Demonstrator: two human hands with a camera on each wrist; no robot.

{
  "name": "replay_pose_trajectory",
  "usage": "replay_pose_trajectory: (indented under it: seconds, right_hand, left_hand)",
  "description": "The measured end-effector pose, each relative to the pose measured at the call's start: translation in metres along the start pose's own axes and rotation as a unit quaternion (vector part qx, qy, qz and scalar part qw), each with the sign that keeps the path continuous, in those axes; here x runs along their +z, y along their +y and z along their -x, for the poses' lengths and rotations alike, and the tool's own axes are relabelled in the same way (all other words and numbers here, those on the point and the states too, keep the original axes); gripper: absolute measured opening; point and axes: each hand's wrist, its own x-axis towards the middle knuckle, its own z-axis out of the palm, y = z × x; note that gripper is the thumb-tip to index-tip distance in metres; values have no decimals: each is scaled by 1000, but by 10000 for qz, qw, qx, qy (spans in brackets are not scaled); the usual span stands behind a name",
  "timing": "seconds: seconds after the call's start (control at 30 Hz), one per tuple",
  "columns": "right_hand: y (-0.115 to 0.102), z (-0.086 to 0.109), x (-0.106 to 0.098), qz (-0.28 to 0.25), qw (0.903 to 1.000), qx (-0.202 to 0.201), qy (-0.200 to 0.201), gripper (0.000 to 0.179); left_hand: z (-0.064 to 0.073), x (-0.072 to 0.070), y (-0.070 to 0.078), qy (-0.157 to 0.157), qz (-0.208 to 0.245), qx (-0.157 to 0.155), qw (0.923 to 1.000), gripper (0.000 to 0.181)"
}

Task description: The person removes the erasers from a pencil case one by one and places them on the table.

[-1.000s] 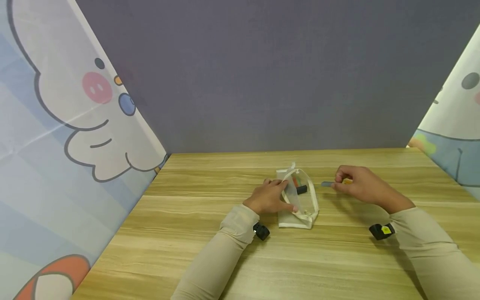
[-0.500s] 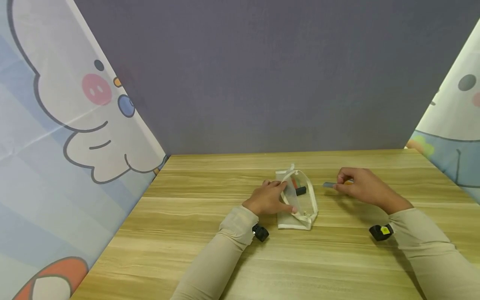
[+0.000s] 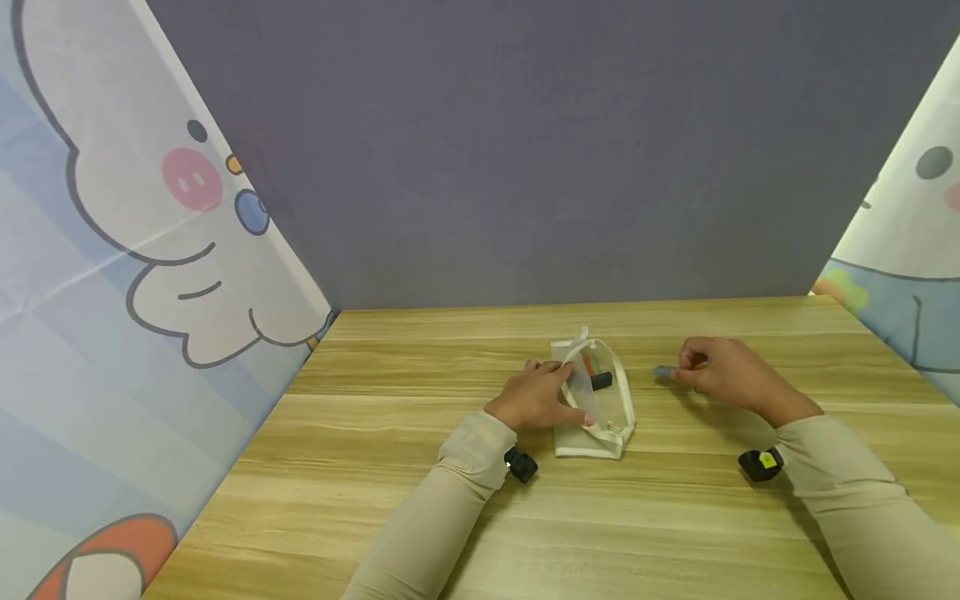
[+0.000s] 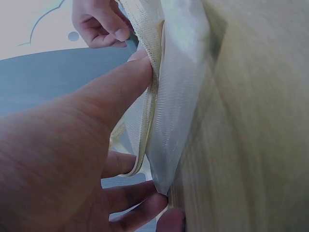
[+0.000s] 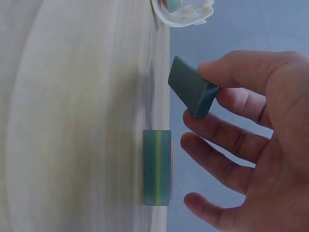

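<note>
A see-through mesh zip pouch (image 3: 588, 450) with cream trim lies on the table, mouth apart toward the right. My left hand (image 3: 532, 396) holds it by the rim, thumb along the zip edge (image 4: 154, 72) and fingertips farther along the rim. Inside show a black block (image 3: 602, 381) and a red-orange piece (image 3: 589, 365). To the right of the pouch, my right hand (image 3: 723, 371) pinches a grey-green block with a slanted end, like an eraser (image 5: 190, 89), between thumb and fingers. A green block with a yellow stripe (image 5: 157, 166) rests on the table below that hand.
The wooden table (image 3: 450, 517) runs back to a dark grey panel (image 3: 525, 167). Cartoon-printed sheets (image 3: 97, 292) hang on both sides. A small black camera (image 3: 760, 465) is strapped on the right wrist, another (image 3: 521, 465) on the left.
My right hand has shifted slightly right with the eraser-like block, away from the pouch, and the block's angle has turned a little. The left hand and pouch stay put.
</note>
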Motion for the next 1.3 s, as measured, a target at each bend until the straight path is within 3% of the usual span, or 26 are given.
replay_pose_trajectory:
  seconds: [0.5,0.77,1.3]
  right_hand:
    - [0,-2,5,410,9990,-151,-111,20]
    - [-3,-2,4,583,9977,31,-348,19]
    - [-3,-3,4,579,9975,-108,-389,11]
  left_hand:
    - [-2,1,0,-26,10,-11,10000,96]
    - [-1,0,1,-22,32,-10,10000,96]
    - [-3,0,2,-54,-22,-36,10000,95]
